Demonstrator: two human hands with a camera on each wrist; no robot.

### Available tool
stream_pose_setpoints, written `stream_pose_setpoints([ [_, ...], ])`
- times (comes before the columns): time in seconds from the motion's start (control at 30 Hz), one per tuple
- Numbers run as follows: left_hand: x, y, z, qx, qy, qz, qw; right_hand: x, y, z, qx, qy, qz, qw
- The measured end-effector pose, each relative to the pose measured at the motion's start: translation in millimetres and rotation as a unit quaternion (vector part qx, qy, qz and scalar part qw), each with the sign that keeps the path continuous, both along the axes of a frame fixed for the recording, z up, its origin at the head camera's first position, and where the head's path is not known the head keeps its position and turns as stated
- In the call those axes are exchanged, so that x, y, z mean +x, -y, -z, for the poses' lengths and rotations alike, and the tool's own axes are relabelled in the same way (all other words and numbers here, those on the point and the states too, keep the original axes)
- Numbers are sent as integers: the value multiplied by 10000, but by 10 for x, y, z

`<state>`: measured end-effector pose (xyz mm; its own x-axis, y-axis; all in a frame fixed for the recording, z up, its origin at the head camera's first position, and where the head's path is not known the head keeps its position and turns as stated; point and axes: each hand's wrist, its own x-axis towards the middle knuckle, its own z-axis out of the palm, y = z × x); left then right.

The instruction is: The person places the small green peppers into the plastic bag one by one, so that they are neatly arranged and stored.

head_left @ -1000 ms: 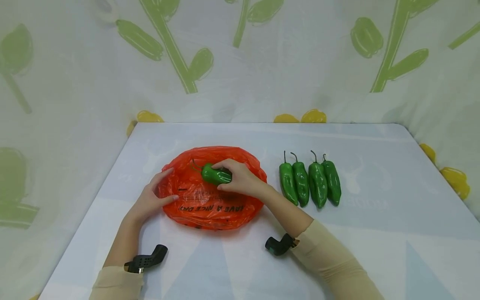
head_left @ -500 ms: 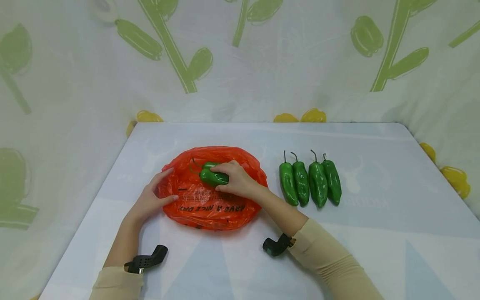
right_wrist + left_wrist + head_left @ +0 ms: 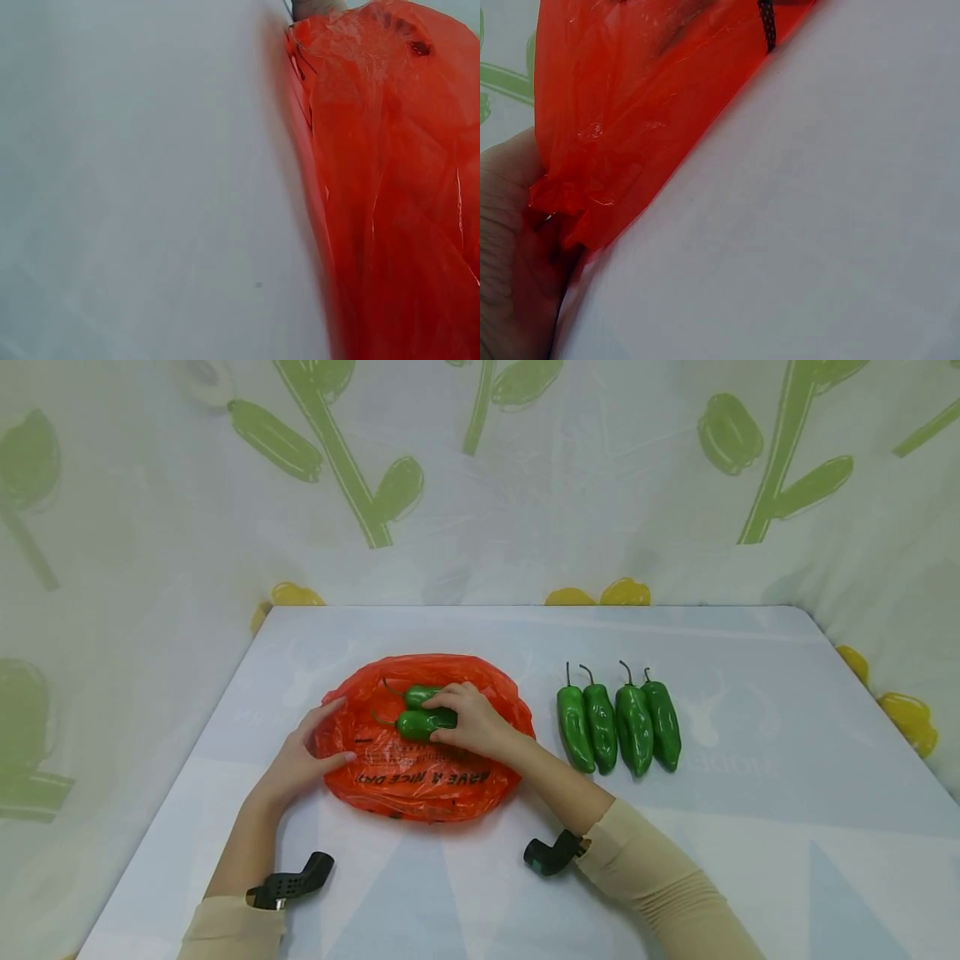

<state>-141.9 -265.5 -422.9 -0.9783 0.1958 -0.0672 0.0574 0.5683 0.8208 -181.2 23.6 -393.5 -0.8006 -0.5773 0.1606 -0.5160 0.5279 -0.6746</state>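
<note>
A red plastic bag (image 3: 427,797) with upside-down black lettering lies spread with its rim raised. My left hand (image 3: 296,764) holds its left side, thumb near and fingers far. In the left wrist view, crumpled red plastic (image 3: 577,210) sits against that hand. Inside the bag my right hand (image 3: 482,723) grips a long green pepper (image 3: 414,725), whose stem points left. A second green pepper (image 3: 420,695) lies just beyond it, partly hidden by my fingers. The right wrist view shows mostly the bag's outer wall (image 3: 390,180); the peppers are hidden there.
Several green peppers (image 3: 635,727) lie in a row right of the bag, stems pointing away. They rest on a pale table (image 3: 765,727). A curtain (image 3: 480,510) with printed green plants hangs behind its far edge. Black wrist cameras (image 3: 300,878) sit on both forearms.
My right hand has brought its pepper slightly left and nearer, down into the bag, uncovering the second pepper beyond it. My left hand has stayed at the bag's left side.
</note>
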Motion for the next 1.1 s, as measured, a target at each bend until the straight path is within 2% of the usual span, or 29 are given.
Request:
stream_pose_setpoints([
  [0.3,2,1,-8,23,-16,16,10000,31,-38,-71,-275,149,-30,9995],
  [0.73,8,-6,20,-95,-110,-24,9999,71,-120,-164,-558,-23,-179,9983],
  [0.9,6,-8,17,-73,-143,-19,9999,97,-173,-211,-616,-29,-69,9981],
  [1.1,5,-10,15,-52,-158,2,9999,117,-260,-232,-763,-275,-23,9967],
])
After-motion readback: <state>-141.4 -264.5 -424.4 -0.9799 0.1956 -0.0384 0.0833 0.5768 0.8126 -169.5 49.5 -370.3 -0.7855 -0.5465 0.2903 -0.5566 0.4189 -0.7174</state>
